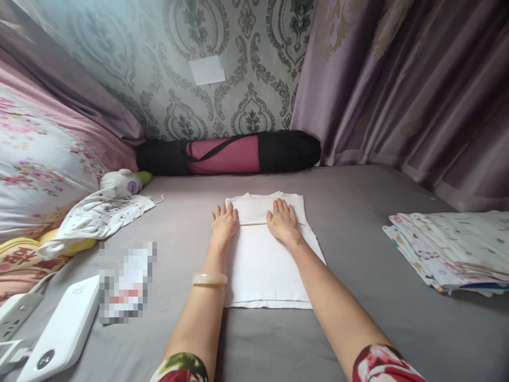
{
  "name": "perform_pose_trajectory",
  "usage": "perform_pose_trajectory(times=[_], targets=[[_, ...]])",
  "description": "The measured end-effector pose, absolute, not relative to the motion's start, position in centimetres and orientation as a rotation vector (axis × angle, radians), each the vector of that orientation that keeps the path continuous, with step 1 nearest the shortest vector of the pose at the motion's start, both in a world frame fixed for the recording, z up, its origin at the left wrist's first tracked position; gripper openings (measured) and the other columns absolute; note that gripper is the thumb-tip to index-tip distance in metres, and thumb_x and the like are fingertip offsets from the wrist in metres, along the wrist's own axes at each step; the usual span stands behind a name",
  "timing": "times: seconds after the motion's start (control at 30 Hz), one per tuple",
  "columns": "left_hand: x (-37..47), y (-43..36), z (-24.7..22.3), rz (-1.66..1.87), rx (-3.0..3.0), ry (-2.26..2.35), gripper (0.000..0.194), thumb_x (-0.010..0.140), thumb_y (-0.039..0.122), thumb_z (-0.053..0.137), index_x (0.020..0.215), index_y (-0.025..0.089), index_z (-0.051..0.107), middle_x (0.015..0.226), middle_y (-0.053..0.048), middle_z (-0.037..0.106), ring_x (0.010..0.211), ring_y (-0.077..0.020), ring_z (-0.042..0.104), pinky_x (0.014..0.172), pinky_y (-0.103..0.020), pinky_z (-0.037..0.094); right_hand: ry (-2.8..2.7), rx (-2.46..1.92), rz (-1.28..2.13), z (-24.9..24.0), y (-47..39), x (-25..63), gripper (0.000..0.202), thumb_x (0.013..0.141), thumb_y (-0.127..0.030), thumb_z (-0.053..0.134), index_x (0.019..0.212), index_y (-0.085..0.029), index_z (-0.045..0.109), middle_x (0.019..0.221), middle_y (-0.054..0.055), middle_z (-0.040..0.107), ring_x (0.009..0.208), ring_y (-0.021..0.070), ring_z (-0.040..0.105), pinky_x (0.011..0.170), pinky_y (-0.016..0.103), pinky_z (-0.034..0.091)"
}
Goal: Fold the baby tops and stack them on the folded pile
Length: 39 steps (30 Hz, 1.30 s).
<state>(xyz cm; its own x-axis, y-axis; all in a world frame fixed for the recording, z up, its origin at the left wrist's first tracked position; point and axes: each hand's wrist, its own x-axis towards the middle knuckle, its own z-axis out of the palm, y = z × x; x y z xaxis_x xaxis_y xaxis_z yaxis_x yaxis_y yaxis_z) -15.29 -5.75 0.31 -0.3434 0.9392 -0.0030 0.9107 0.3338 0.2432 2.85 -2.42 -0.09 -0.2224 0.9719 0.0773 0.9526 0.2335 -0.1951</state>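
A white shirt (270, 270) lies flat on the grey sheet, its neckline toward the wall and its hem toward me. A crosswise fold or seam runs over its upper part. My left hand (225, 220) rests palm down at the shirt's left edge, fingers spread, partly on the sheet. On the upper middle of the shirt lies my right hand (282, 218), also palm down with its fingers stretched out. Neither hand grips anything. What is under the palms is hidden.
To the right sits a stack of folded printed cloths (453, 249). A black and pink roll bag (222, 154) lies along the wall. At left are a white power bank (66, 323), a power strip (18, 313), a blurred-out item (129, 286), a dotted cloth (103, 217) and a floral pillow (40, 164).
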Motion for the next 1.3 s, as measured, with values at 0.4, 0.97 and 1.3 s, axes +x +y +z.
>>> perform_pose_trajectory(times=[0.4,0.97,1.3], targets=[[-12.8,-5.7,1.4,0.401,2.107,2.4,0.057,0.101,0.039,0.019,0.149,0.013,0.036,0.158,-0.009,0.03,0.149,-0.0266,0.015,0.121,-0.051,0.007,-2.32,-1.682,0.134,0.9,-2.6,3.2,0.06,0.1,-0.033,0.026,0.152,-0.004,0.027,0.16,0.015,0.021,0.149,0.0246,0.013,0.119,0.041,0.006],[-11.3,-5.9,0.9,0.229,2.11,2.134,0.056,0.1,0.046,0.024,0.148,0.02,0.037,0.159,-0.008,0.029,0.148,-0.0284,0.021,0.118,-0.055,0.018,-2.326,-1.818,0.272,0.8,-2.7,3.1,0.059,0.101,-0.037,0.024,0.152,-0.006,0.029,0.16,0.013,0.023,0.148,0.0263,0.015,0.118,0.051,0.006],[-12.8,-5.6,0.2,0.329,1.943,2.341,0.057,0.1,0.042,0.021,0.145,0.014,0.04,0.156,-0.013,0.033,0.147,-0.0288,0.024,0.118,-0.051,0.02,-2.472,-1.465,0.232,0.5,-3.8,0.8,0.055,0.102,-0.038,0.023,0.151,-0.016,0.036,0.159,0.009,0.026,0.148,0.023,0.017,0.119,0.046,0.006]])
